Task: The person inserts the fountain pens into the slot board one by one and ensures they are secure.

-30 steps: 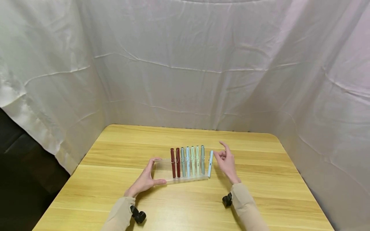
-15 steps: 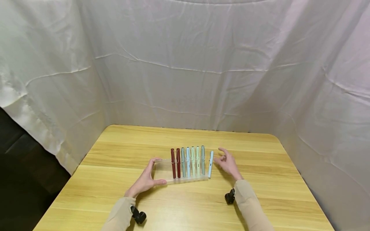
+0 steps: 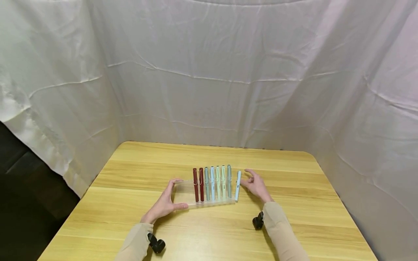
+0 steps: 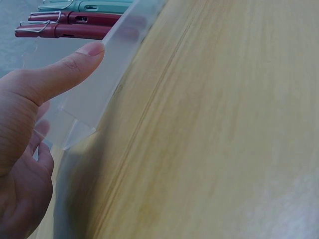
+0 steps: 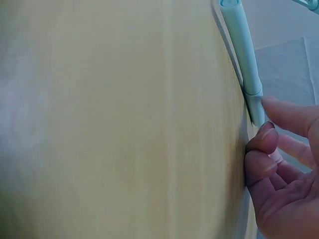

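Observation:
My left hand (image 3: 166,201) grips the left end of a clear plastic pen rack (image 3: 184,192), thumb on its front edge and fingers behind. Across the rack lie two dark red pens (image 3: 196,188), then several pens in grey-green, light blue and pale green (image 3: 218,185). One more light blue pen (image 3: 238,188) lies on the table at the rack's right end, slightly slanted. Close on its right is my right hand (image 3: 256,186). In the right wrist view one fingertip (image 5: 271,103) meets the pen's side, while other fingers are bent below it.
The wooden table (image 3: 294,224) reaches back to a pale hanging curtain (image 3: 209,90), which also encloses both sides. A black wrist camera (image 3: 156,243) sits by the left sleeve and another camera (image 3: 258,221) by the right one.
My right hand has drawn slightly right from the light blue pen, then come back beside it, its raised index finger now lower. The left hand and the rack hold still.

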Action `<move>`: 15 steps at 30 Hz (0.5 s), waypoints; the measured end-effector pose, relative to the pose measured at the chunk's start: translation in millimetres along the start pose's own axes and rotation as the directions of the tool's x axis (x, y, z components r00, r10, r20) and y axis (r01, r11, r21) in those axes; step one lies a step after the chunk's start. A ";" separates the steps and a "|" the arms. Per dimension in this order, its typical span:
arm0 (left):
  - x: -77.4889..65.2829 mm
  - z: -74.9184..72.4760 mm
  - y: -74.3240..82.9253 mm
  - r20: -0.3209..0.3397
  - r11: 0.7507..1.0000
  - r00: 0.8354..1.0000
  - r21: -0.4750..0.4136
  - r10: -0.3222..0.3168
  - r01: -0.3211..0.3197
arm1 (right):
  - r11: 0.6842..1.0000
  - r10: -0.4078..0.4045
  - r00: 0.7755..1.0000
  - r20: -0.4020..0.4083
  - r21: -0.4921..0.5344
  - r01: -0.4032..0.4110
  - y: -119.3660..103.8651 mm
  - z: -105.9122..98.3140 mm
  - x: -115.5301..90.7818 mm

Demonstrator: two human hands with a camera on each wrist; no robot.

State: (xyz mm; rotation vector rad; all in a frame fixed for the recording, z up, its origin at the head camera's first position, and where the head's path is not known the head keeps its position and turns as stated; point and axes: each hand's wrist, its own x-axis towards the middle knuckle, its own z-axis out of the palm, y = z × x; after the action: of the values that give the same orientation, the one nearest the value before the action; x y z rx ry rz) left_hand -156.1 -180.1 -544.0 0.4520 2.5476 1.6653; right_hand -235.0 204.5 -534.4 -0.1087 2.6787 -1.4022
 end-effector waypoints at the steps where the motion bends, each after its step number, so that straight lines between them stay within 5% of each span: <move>1: 0.2 0.1 -0.2 -0.001 1.000 1.000 0.001 0.005 -0.005 | 1.000 0.006 1.000 -0.001 -0.002 -0.006 0.0 0.2 -0.2; 15: 0.4 1.4 -0.3 -0.012 1.000 1.000 -0.002 0.013 -0.013 | 0.998 0.055 0.998 0.016 -0.008 -0.055 -1.3 2.9 -0.1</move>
State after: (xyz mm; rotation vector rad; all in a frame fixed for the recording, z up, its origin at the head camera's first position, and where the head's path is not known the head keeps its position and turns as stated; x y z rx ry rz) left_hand -156.3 -178.9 -544.9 0.4604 2.5563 1.6804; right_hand -234.6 201.4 -535.0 -0.0460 2.6526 -1.3699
